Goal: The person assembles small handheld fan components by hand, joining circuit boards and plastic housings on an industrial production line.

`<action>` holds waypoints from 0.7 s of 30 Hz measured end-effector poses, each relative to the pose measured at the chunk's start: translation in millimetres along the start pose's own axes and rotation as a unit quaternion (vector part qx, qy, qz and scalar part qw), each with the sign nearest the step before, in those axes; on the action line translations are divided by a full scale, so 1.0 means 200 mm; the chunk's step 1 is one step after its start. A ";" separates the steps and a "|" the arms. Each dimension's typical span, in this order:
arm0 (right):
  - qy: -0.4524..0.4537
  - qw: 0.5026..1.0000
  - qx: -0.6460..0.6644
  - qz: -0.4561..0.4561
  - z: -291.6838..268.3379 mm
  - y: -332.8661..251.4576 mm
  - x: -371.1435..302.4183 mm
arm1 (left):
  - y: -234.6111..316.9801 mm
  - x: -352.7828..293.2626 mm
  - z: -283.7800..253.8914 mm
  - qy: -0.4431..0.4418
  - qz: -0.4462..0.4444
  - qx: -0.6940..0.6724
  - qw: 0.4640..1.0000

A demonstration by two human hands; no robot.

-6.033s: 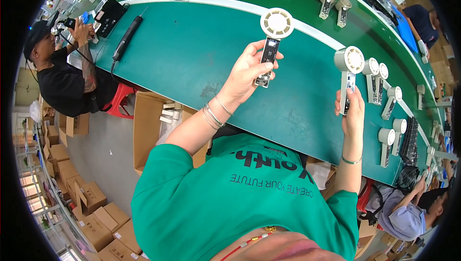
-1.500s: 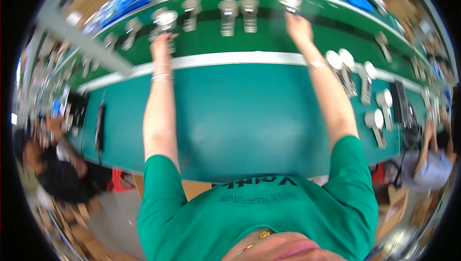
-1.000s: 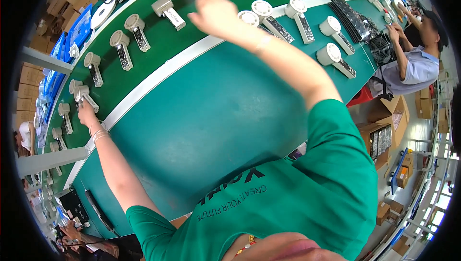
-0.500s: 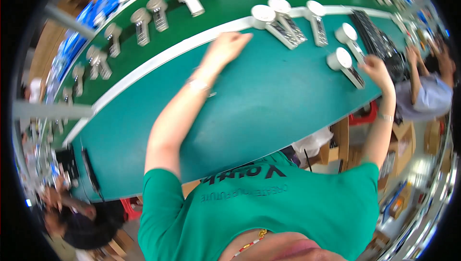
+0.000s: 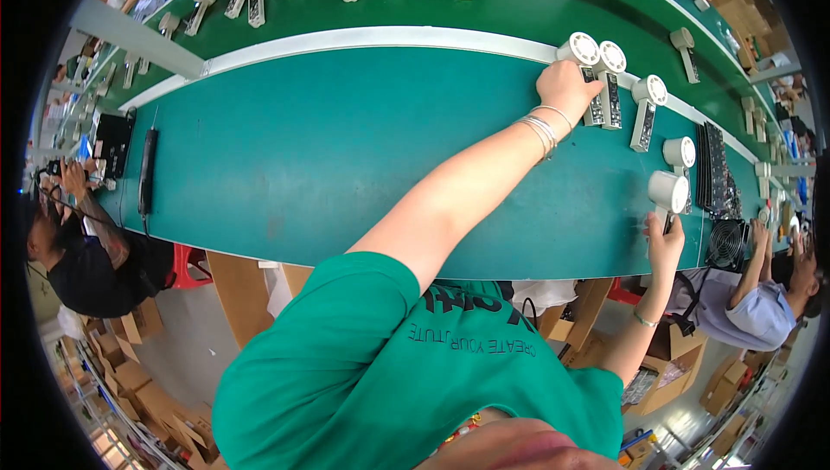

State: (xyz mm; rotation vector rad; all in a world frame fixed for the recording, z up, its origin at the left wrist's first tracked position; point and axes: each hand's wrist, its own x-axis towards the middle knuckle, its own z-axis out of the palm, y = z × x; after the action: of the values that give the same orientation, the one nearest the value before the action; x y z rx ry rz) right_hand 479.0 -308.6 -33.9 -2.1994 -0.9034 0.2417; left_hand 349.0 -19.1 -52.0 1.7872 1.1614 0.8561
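The left hand [image 5: 566, 88] has reached one fan [image 5: 581, 48], finger grip unclear, while the right hand [image 5: 667, 247] pinches another fan [image 5: 668, 189].

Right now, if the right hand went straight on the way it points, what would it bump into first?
The right hand seems to hold the near fan; straight on, they'd probably meet the next fan, just beyond it. One view can't show whether they'd pass over it.
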 end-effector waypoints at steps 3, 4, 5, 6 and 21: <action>-0.052 0.984 0.154 0.072 -0.01 -0.21 -0.09 | -0.02 0.02 0.03 0.028 -0.020 -0.016 0.999; -0.069 0.977 0.192 0.068 0.01 -0.23 -0.09 | -0.02 0.02 0.02 0.040 -0.028 -0.044 0.998; -0.083 0.973 0.201 0.076 0.02 -0.27 -0.10 | -0.06 0.05 0.02 -0.015 -0.048 -0.082 0.995; -0.110 0.969 0.216 0.057 0.05 -0.34 -0.11 | -0.09 0.06 0.01 -0.004 -0.032 -0.130 0.991; -0.292 0.921 -0.009 -0.258 0.91 -1.01 -0.23 | -0.68 -0.39 -1.50 -0.027 -0.090 0.018 0.995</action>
State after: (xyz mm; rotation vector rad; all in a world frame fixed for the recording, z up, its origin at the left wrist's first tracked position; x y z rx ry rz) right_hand 261.3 -140.6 -28.4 -1.8323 -1.7759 0.6505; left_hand 12.5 20.1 -52.3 1.6940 1.2872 0.6819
